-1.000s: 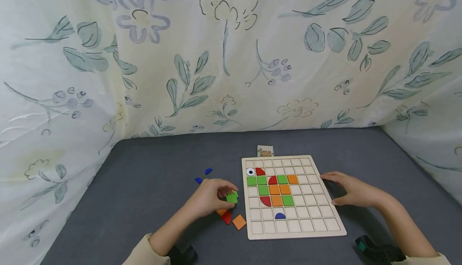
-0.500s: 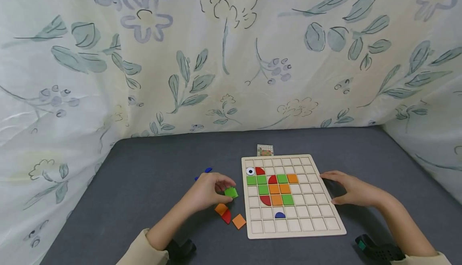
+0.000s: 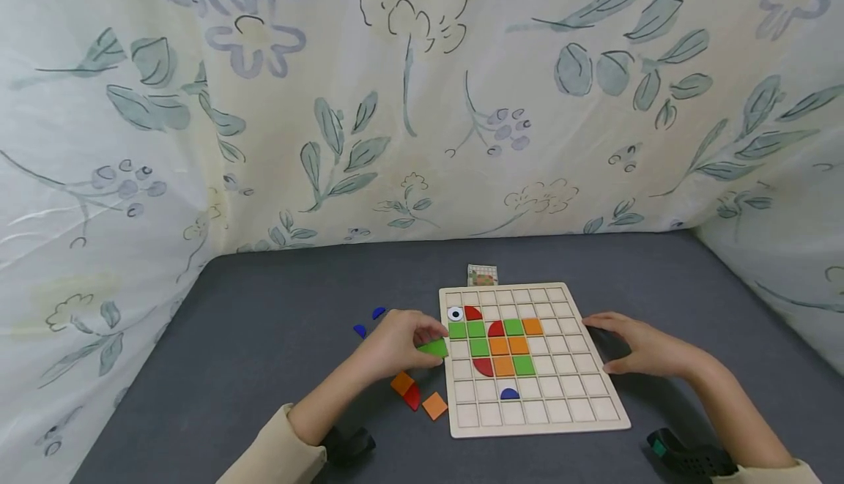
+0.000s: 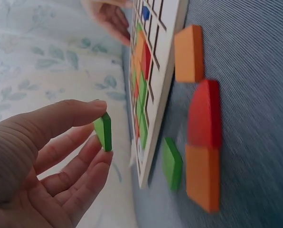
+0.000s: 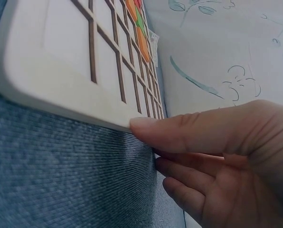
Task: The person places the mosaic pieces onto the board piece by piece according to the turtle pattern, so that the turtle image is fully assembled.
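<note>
My left hand (image 3: 394,345) pinches a green square tile (image 4: 103,132) between thumb and fingertips, just off the left edge of the pale wooden grid board (image 3: 580,389). The left wrist view shows the tile held up clear of the table. At the board's right edge, the thumb and fingers of my right hand (image 3: 649,348) touch the rim, thumb spread from the fingers. Green, orange and red tiles sit in the board's cells, along with a white eye tile (image 3: 455,314) and a blue half-round (image 3: 510,394) lower down.
Left of the board lie two orange squares, one of them (image 3: 434,406) near its edge, and a red quarter-round (image 3: 412,396). Another green tile (image 4: 172,164) lies beside them. Two blue half-rounds, one farther back (image 3: 379,313), rest beyond my left hand. A small picture card (image 3: 483,275) is behind the board.
My left hand has moved right with the green tile, up to the board's left edge. The right hand stays at the opposite edge.
</note>
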`<state>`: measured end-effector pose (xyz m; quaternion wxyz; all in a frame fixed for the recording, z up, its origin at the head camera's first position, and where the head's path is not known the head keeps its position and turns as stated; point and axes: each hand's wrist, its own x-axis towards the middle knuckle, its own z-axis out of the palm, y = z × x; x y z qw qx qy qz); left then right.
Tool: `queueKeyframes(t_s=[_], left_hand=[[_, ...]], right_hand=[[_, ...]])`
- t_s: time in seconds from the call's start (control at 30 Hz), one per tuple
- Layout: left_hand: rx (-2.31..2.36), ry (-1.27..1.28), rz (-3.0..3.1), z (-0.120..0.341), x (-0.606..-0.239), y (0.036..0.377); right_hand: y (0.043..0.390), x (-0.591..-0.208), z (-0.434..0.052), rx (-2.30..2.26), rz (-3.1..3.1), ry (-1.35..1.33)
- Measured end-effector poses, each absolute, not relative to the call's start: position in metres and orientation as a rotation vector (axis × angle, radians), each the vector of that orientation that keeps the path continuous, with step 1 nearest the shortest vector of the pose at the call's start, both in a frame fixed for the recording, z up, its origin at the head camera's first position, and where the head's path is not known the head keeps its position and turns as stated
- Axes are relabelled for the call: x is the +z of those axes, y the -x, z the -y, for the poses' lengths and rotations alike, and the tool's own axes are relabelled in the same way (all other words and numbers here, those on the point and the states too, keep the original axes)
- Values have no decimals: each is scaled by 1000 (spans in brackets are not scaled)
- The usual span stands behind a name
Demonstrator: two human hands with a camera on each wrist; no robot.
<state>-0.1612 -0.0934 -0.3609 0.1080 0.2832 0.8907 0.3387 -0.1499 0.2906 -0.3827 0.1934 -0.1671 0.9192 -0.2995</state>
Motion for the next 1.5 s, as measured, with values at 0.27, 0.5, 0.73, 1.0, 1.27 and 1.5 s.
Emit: queueKeyframes(t_s=[0.27, 0.5, 0.73, 1.0, 1.27, 1.5], left_hand=[[967, -945, -2592, 58, -361, 171], [937, -1015, -2581, 19, -361, 175], [874, -1114, -2555, -16, -363, 178], [837, -1102, -2573, -41, -371, 186], [772, -1092, -2634, -51, -380, 191], [629, -1101, -2675, -56, -384, 190]], right_hand=[[149, -384, -291, -830, -2589, 466], [148, -383, -290, -860, -2571, 490], [147, -383, -290, -848, -2576, 500], [147, -381, -288, -848, -2588, 500], [147, -380, -289, -863, -2585, 519], [146, -378, -290, -874, -2588, 538]])
